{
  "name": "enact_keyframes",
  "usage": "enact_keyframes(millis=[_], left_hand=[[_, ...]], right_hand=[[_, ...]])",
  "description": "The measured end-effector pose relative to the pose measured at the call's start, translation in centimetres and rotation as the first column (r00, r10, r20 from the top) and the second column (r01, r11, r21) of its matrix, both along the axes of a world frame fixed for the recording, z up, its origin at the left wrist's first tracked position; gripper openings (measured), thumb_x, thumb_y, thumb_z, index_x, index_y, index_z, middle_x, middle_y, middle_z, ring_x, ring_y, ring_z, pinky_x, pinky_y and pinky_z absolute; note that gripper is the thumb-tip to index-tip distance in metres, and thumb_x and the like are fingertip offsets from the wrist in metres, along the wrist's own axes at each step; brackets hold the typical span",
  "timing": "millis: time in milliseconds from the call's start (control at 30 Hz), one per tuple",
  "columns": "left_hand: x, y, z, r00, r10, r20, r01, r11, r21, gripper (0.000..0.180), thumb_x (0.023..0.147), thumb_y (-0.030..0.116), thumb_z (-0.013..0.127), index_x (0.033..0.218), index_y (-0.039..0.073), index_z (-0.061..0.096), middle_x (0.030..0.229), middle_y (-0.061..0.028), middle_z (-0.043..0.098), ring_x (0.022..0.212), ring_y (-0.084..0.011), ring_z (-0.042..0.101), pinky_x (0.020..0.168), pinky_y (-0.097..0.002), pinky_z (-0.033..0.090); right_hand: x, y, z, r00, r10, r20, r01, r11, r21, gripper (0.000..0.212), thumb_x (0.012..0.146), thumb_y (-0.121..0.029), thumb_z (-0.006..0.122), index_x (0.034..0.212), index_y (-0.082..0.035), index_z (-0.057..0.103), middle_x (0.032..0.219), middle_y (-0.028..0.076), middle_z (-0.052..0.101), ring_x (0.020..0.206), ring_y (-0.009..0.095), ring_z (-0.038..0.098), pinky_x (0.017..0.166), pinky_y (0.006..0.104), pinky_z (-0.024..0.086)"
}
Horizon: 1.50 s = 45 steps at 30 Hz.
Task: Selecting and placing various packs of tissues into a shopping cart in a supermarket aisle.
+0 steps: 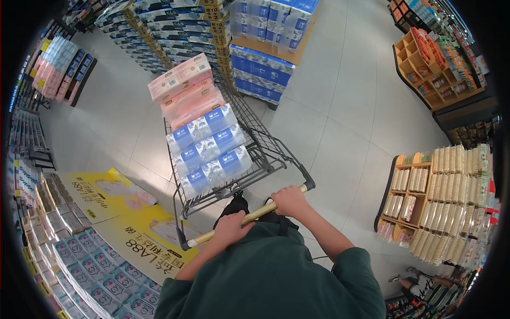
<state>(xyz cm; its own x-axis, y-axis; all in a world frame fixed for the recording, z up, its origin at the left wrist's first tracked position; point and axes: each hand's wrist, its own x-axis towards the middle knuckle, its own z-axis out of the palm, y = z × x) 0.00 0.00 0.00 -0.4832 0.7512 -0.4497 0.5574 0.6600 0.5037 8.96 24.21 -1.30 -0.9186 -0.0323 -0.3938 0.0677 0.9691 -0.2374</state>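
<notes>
Shopping cart (291,158) piled up and in a two-handed grip!

Closest of all, a dark green shirt (265,279), bare forearms (332,229) reaching from its sleeves, and out we go to the handle (258,213)! Left hand (232,229): clamped on that pale yellow bar, left of the middle. Right hand (289,201): clamped on it too, nearer the right end, a stretch of bare bar between the pair. And what a slant, the left end nearer the body, the right end farther out!

Just beyond stands the cart itself, dark wire, right in front of the person, nose angled off to the left. Look at that load! Nearest the handle, blue-and-white packs (212,141) lie in three rows; behind them, pink packs (183,93) heap up toward the front.

Out left, a big yellow sign (114,199) borders a bank of pale blue packs (101,271). Over right, a wooden shelf (426,204) with cream packs (451,196) alongside, and near the rim, a person in a striped top (442,293). Past the cart's nose, across grey floor tiles (329,138), blue bales (260,69) rise beside a tall stack of boxes (180,32). Far right, a wooden stand (409,58) shows off red packets (427,45)!
</notes>
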Motion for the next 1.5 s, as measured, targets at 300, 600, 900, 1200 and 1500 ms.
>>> enact_keyframes(millis=[300,600,900,1200,1500], left_hand=[[8.1,-2.2,-1.9,0.966,-0.238,0.097,0.245,0.968,-0.057,0.035,0.089,0.041,0.068,0.099,0.008,0.059,0.087,-0.0165,0.069,0.087,-0.0393,0.068,0.076,-0.0515,0.053],[10.4,-4.4,-1.6,0.868,-0.471,0.158,0.469,0.882,0.050,0.028,0.088,0.028,0.068,0.101,0.007,0.054,0.095,-0.0148,0.069,0.090,-0.0376,0.069,0.075,-0.0492,0.054],[9.4,-1.8,0.1,0.789,-0.552,0.268,0.581,0.813,-0.036,0.023,0.086,0.024,0.069,0.097,0.008,0.056,0.094,-0.0140,0.067,0.094,-0.0386,0.066,0.080,-0.0507,0.050],[10.2,3.7,-2.5,0.641,-0.702,0.310,0.721,0.689,0.072,0.025,0.086,0.026,0.070,0.095,0.005,0.059,0.086,-0.0185,0.068,0.089,-0.0412,0.066,0.077,-0.0518,0.052],[10.9,14.4,-1.3,0.525,-0.691,0.496,0.758,0.645,0.096,0.039,0.092,0.042,0.065,0.096,0.003,0.062,0.088,-0.0217,0.068,0.089,-0.0408,0.067,0.077,-0.0510,0.052]], right_hand=[[11.7,-1.7,0.6,0.986,-0.014,0.166,0.040,0.987,-0.157,0.022,0.077,-0.031,0.075,0.087,-0.011,0.073,0.079,0.009,0.073,0.078,0.029,0.073,0.069,0.0435,0.058],[18.9,-5.2,-2.0,0.952,-0.017,0.307,0.124,0.934,-0.334,0.014,0.087,-0.016,0.061,0.093,-0.009,0.071,0.087,0.013,0.073,0.085,0.032,0.074,0.071,0.0454,0.059],[23.3,-8.6,-2.0,0.940,-0.216,0.265,0.304,0.885,-0.354,0.014,0.088,-0.018,0.059,0.101,-0.011,0.063,0.084,0.015,0.070,0.080,0.036,0.071,0.069,0.0489,0.056],[26.8,-7.1,-1.2,0.881,-0.427,0.205,0.465,0.863,-0.198,0.021,0.084,-0.030,0.066,0.093,-0.013,0.058,0.069,0.011,0.067,0.068,0.035,0.068,0.063,0.0490,0.052],[28.7,1.8,-1.1,0.883,-0.419,0.210,0.456,0.873,-0.173,0.020,0.080,-0.031,0.067,0.089,-0.015,0.059,0.065,0.011,0.065,0.064,0.035,0.066,0.059,0.0504,0.052]])
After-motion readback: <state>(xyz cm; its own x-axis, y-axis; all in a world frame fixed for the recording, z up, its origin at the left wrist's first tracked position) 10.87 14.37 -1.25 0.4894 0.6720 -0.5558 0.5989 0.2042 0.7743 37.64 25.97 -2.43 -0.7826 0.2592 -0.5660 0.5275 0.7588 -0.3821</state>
